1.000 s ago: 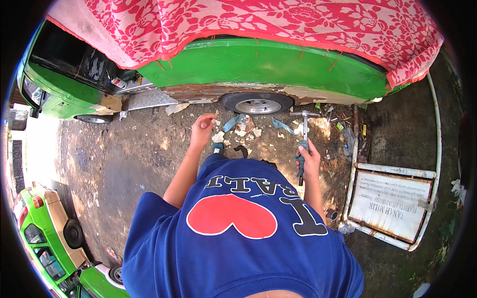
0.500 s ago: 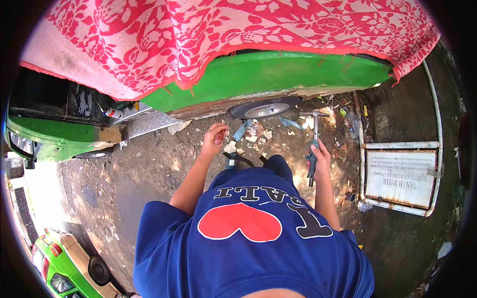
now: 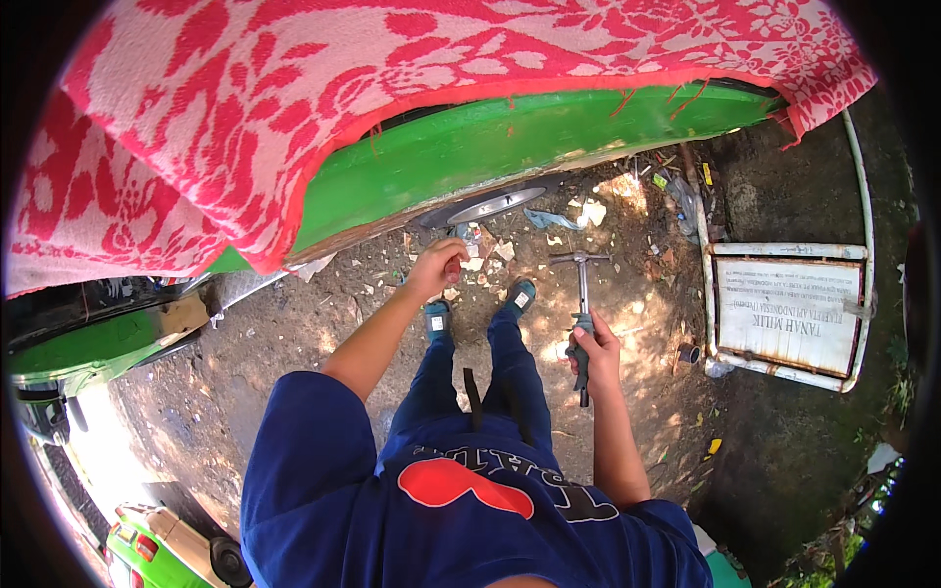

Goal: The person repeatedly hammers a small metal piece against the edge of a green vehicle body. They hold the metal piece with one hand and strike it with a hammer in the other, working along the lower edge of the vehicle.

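My right hand [image 3: 597, 351] grips a hammer [image 3: 584, 284] by its dark grey-green handle. Its bare metal shaft points away from me and ends in a narrow crosswise head, held above the dirt ground. My left hand [image 3: 438, 268] is closed in front of the car wheel, fingers curled inward; whatever it may hold is hidden. Beyond both hands stands a green car body [image 3: 441, 147], partly covered by a red and pink floral cloth [image 3: 392, 59]. The car's wheel [image 3: 495, 204] shows under the lower edge of the panel.
Pale broken flakes [image 3: 503, 251] and a blue rag [image 3: 549, 219] lie on the ground near the wheel. To the right is a white metal-framed sign [image 3: 784, 314]. Another green vehicle [image 3: 147, 549] stands at the lower left. My shoes [image 3: 520, 294] are between my hands.
My view has shifted, and my feet now show fully. The hammer has come lower and nearer my body. The cloth now covers more of the left side in view. My left hand stays closed.
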The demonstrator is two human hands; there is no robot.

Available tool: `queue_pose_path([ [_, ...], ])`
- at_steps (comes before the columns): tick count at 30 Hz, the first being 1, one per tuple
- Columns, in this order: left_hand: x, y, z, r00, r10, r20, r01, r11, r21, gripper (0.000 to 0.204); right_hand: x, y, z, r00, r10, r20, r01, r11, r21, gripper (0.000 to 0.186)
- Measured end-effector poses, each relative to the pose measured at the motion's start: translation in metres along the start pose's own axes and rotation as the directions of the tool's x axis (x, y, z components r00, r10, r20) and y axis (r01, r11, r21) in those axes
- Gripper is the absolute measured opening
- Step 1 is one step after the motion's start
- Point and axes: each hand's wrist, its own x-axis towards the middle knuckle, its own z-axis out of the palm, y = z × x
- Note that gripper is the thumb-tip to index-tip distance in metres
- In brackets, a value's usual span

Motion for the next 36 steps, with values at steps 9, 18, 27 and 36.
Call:
queue_pose_path([
  [9, 0.044, -0.052, 0.028, 0.999, 0.011, 0.048, -0.018, 0.991, 0.133, 0.044, 0.056, 0.039, 0.017, 0.998, 0.053, 0.033, -0.055, 0.996, 0.071, 0.058],
  [18, 0.053, -0.058, 0.028, 0.999, -0.018, 0.029, 0.013, 0.989, 0.147, 0.042, 0.067, 0.057, 0.013, 0.992, 0.123, 0.032, -0.125, 0.989, 0.079, 0.058],
  [27, 0.059, -0.060, 0.030, 1.000, -0.002, 0.018, -0.001, 0.987, 0.160, 0.037, 0.070, 0.053, 0.018, 0.997, 0.069, 0.028, -0.068, 0.997, -0.024, 0.054],
  [36, 0.068, -0.060, 0.029, 0.999, -0.035, -0.027, 0.038, 0.993, 0.116, 0.032, 0.068, 0.053, 0.059, 0.881, -0.415, 0.226, 0.473, 0.782, -0.407, 0.048],
])
